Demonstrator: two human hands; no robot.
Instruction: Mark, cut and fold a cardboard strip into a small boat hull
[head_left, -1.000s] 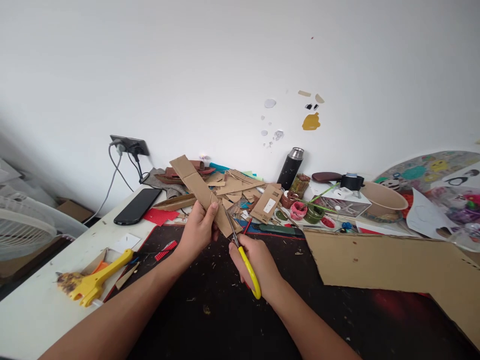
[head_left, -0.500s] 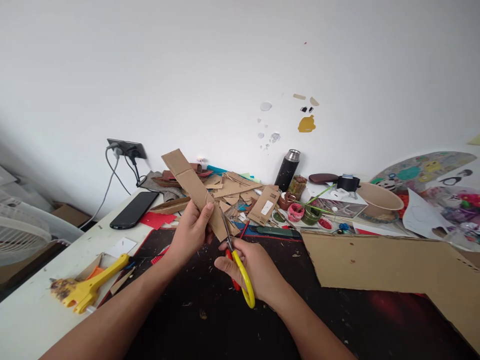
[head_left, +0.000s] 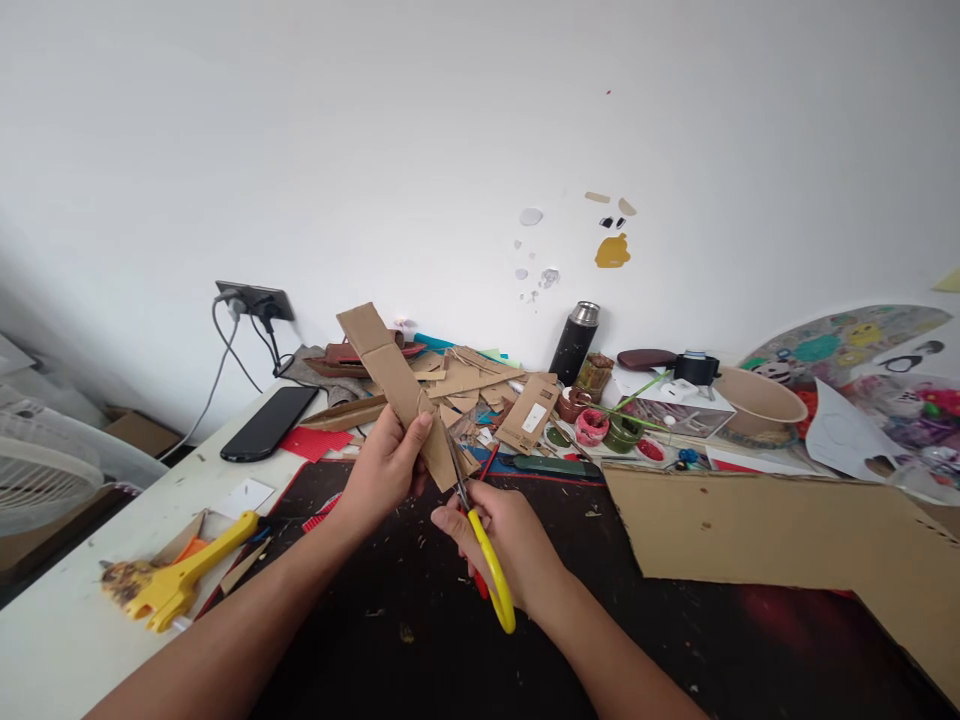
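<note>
A long cardboard strip (head_left: 391,368) is pinched in my left hand (head_left: 390,458), thumb on its near face, and it slants up to the left with a crease across its upper part. My right hand (head_left: 514,545) grips scissors (head_left: 493,568) with yellow and red handles. Their blades point up and away, at the right side of the strip's lower end, and a narrow sliver of card sticks out to the right of them. Part of the red handle is hidden behind my fingers. Both hands are raised over the dark mat (head_left: 405,630).
Behind my hands lies a heap of cardboard scraps (head_left: 472,375), with a green cutter (head_left: 559,466) before it. A glue gun (head_left: 180,580) and a phone (head_left: 270,422) lie left. Paint jars (head_left: 592,427), a black flask (head_left: 576,342) and a large cardboard sheet (head_left: 720,525) are right.
The strip has shifted slightly right and its angle is a little steeper. The scissor handles have swung slightly down and to the right. Both hands keep their hold.
</note>
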